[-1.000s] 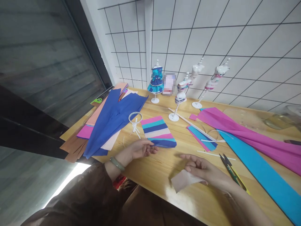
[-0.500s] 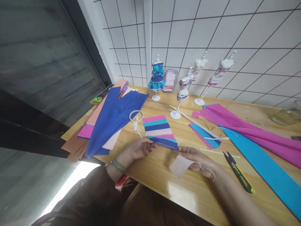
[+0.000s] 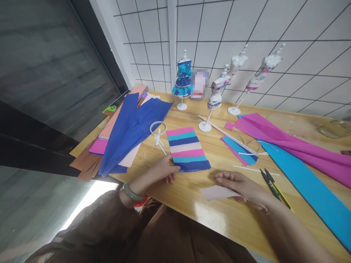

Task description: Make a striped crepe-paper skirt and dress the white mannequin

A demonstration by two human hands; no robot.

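Observation:
A striped crepe paper sheet (image 3: 188,150), in pink, teal, navy and pale bands, lies on the wooden table in front of me. My left hand (image 3: 163,170), with a bangle at the wrist, pinches the sheet's near left corner. To the right, my right hand (image 3: 237,186) is apart from the sheet and holds a pale pink paper piece (image 3: 218,193) between its fingers. Just beyond that hand lie yellow-handled thread snips (image 3: 275,186). A roll of tape (image 3: 158,128) and several white strips (image 3: 158,140) sit beside the sheet's left edge.
Blue crepe paper (image 3: 137,126) is heaped over other coloured sheets at left. Pink crepe paper (image 3: 279,140) and a blue strip (image 3: 304,186) stretch along the right. Small mannequins (image 3: 215,98) and one in a blue dress (image 3: 182,80) stand by the tiled wall.
The striped sheet's near edge, raised before, now lies flatter. My right hand has drawn away from its corner to the right, carrying the pale pink piece. My left hand stays at the left corner.

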